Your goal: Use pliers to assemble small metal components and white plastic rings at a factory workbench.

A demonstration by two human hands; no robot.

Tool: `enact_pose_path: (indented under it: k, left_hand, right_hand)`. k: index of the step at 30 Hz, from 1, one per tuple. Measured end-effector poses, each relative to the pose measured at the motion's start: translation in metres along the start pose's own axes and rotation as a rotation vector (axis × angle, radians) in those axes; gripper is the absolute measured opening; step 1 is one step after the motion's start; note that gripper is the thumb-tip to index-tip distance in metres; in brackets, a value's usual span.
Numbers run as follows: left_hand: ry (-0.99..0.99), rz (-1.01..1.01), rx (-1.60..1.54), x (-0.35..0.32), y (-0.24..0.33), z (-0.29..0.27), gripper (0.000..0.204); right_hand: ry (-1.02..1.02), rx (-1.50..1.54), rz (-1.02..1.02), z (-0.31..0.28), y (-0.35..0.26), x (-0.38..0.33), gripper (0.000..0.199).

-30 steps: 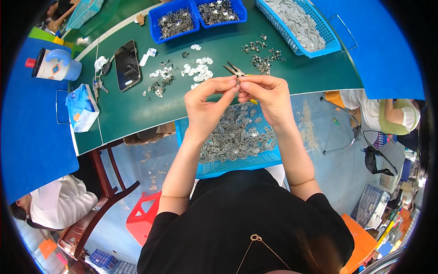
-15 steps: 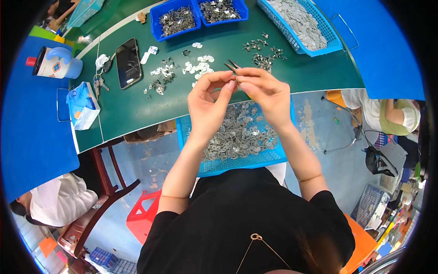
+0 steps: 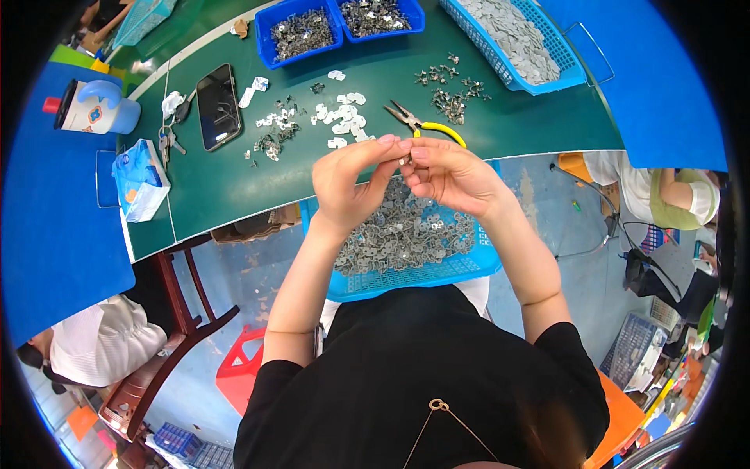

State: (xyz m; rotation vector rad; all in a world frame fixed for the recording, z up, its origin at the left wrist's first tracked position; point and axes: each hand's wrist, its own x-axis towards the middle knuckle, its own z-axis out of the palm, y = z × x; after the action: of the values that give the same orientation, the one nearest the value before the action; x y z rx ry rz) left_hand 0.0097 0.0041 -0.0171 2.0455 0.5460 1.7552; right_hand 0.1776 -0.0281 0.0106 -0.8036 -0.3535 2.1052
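Note:
My left hand and my right hand meet at the table's near edge, thumbs and fingertips pinched together on one small metal part. Fingers cover most of that part, so its shape is hard to make out. Just beyond my right hand, pliers with yellow handles lie on the green table, jaws slightly apart. Flat pale metal plates are spread past my left hand. Below both hands, a light blue basket at my lap holds many flat metal pieces.
Two blue bins of small metal parts and a blue basket of flat discs stand at the back. Small clips lie in heaps. A phone, keys, tissue pack and mug are at left. A person sits either side.
The pliers have left my right hand and now lie on the table. Both hands have come slightly nearer to me, still pinching the small part.

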Motion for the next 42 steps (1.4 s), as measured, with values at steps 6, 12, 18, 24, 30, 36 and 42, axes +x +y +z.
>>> enact_pose_path:
  k: [6, 12, 18, 24, 30, 36, 42]
  left_hand:
    - [-0.183, -0.014, 0.191, 0.002, 0.007, -0.005, 0.027]
    - [-0.186, -0.326, -0.108, 0.0, 0.011, -0.01, 0.026]
    - [-0.267, -0.292, 0.032, 0.004, 0.01, -0.017, 0.03]
    - [-0.373, 0.088, 0.093, 0.013, 0.001, -0.018, 0.034]
    - [-0.398, -0.134, -0.026, 0.014, 0.004, -0.023, 0.024]
    - [-0.084, -1.036, -0.604, 0.004, 0.013, -0.012, 0.007]
    - [-0.062, -1.412, -1.117, -0.007, -0.005, -0.019, 0.013]
  right_hand:
    - [0.053, -0.313, -0.242, -0.002, 0.0, -0.001, 0.017]
    - [0.085, -0.587, -0.43, 0.006, -0.002, -0.004, 0.011]
    - [0.096, -0.607, -0.469, 0.003, -0.003, -0.005, 0.015]
    - [0.084, -0.516, -0.35, -0.001, -0.004, -0.003, 0.018]
    - [0.059, -0.539, -0.244, 0.0, -0.004, -0.005, 0.017]
    - [0.092, -0.613, -0.446, 0.008, 0.002, -0.009, 0.013]
    - [-0.035, -1.558, -1.168, 0.006, 0.001, -0.007, 0.017]
